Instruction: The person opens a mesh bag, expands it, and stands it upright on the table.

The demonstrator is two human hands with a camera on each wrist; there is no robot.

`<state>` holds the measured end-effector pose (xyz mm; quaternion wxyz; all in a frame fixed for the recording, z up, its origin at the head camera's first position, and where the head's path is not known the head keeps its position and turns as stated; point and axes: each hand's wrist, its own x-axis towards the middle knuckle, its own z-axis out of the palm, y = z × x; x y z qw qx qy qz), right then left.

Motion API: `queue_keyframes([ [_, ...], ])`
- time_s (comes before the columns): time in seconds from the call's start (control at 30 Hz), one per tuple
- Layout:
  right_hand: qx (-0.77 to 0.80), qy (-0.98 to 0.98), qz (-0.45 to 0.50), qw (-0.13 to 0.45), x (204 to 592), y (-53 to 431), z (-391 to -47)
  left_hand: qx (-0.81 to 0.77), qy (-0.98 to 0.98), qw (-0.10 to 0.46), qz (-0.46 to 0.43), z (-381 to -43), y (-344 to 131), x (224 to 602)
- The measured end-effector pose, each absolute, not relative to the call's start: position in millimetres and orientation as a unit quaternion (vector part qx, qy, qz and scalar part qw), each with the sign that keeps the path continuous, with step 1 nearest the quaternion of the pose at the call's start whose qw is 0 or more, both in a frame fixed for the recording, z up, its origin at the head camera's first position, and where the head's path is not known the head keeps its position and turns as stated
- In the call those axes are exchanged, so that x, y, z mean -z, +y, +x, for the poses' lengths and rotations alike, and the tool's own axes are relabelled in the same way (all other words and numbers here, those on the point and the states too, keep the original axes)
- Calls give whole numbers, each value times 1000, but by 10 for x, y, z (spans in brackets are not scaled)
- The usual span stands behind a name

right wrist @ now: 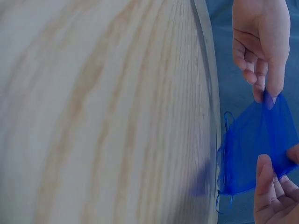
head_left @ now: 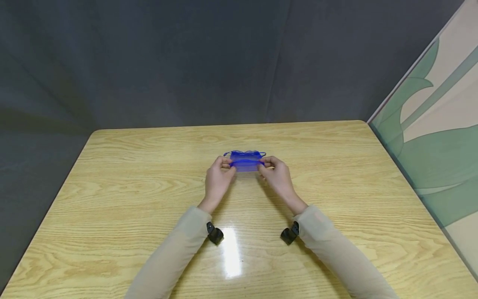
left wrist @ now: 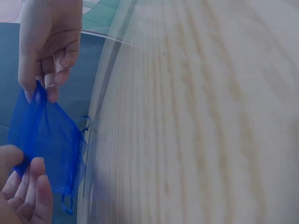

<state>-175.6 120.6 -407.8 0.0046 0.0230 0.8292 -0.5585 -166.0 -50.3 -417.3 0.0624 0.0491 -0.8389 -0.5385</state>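
Observation:
A small sheer blue drawstring pouch (head_left: pixel 247 166) is held up above the table between both hands, its gathered cord edge toward the far side. My left hand (head_left: pixel 218 177) pinches its left side between thumb and fingers. On the opposite side, my right hand (head_left: pixel 278 176) pinches it the same way. In the left wrist view the pouch (left wrist: pixel 58 140) looks flat and stretched, with a fold running between the two grips. Thin cord loops dangle from the gathered edge of the pouch (right wrist: pixel 247 144) in the right wrist view. Nothing can be made out inside it.
The light wood-grain table (head_left: pixel 130 187) spreads around both arms. A dark curtain (head_left: pixel 186 62) hangs behind its far edge, and a panel with green leaf shapes (head_left: pixel 440 158) stands along the right. Black wrist cameras (head_left: pixel 215 234) sit at the sleeve cuffs.

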Motion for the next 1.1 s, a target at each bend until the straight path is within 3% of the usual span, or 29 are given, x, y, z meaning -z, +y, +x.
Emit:
queue_keyframes([
  [0.4,543,839,15,-27,4078,1189,-1759,538,-839,61,48,-1658,-482,4165],
  [1.1,512,858,18,-23,4063,1168,-1722,445,-891,92,3,-1630,-497,4139],
])
